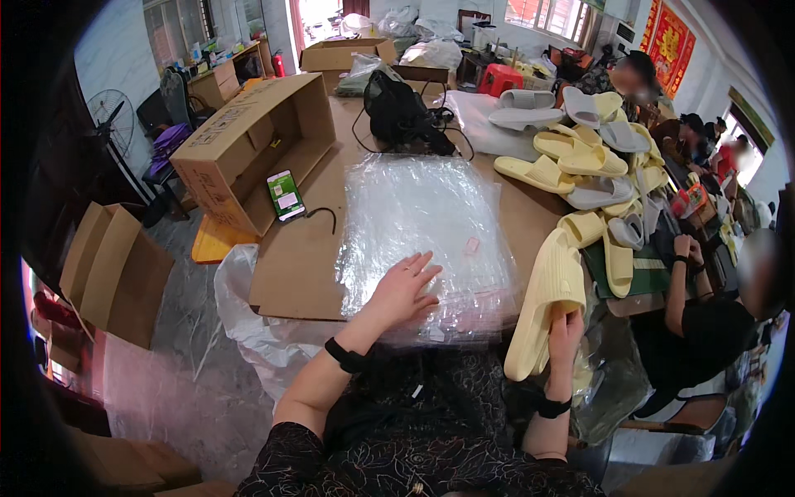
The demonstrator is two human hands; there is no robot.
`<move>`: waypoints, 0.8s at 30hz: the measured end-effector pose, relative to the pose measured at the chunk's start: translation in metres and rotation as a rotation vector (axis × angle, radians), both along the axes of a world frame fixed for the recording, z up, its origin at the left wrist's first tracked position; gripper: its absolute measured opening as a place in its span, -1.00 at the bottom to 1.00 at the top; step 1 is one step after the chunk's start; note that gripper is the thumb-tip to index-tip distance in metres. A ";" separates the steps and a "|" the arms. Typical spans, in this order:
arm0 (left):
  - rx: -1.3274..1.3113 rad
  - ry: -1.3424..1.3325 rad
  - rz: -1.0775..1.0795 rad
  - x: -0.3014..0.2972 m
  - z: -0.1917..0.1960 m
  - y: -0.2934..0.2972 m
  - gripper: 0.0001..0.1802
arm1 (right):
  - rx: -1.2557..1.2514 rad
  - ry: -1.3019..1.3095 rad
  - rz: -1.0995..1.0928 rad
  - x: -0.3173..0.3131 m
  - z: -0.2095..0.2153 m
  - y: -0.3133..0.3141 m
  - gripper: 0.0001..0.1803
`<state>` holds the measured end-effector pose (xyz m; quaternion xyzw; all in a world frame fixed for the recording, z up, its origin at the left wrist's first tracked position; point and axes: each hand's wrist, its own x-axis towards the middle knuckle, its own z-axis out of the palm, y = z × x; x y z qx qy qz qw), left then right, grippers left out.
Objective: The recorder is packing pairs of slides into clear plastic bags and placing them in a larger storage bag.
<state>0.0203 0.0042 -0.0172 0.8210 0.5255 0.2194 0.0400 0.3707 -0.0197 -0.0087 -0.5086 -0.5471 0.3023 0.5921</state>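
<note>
A stack of clear plastic bags (422, 207) lies flat on the cardboard-covered table in front of me. My left hand (402, 291) rests on the near part of the stack, fingers spread and holding nothing. At the table's right edge, my right hand (566, 333) grips a pair of pale yellow slippers (542, 286), which hang upright with their toes down. The fingers of that hand are partly hidden inside a strap opening. Beyond them, a pile of yellow and grey slippers (592, 161) covers the right side.
A large open carton (240, 141) stands on its side at the left, with a phone (286, 195) beside it. A black bag (402, 112) sits behind the plastic stack. At the right, a person in black (700, 340) works close by. Another carton (120, 273) stands on the floor.
</note>
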 end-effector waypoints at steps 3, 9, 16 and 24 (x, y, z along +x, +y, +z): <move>0.001 -0.103 -0.109 -0.002 0.004 -0.006 -0.53 | -0.044 -0.050 0.016 -0.002 0.008 -0.009 -0.65; 0.060 -0.284 -0.093 0.004 0.005 -0.001 -0.83 | -0.035 -0.017 0.079 -0.012 0.014 -0.021 -0.69; -0.344 -0.738 0.337 0.000 0.003 0.021 -0.72 | 0.156 -0.433 0.166 -0.029 0.048 -0.035 -0.69; -0.375 -0.807 0.261 0.005 0.014 0.023 -0.72 | 0.021 -0.803 0.367 -0.059 0.064 -0.055 -0.66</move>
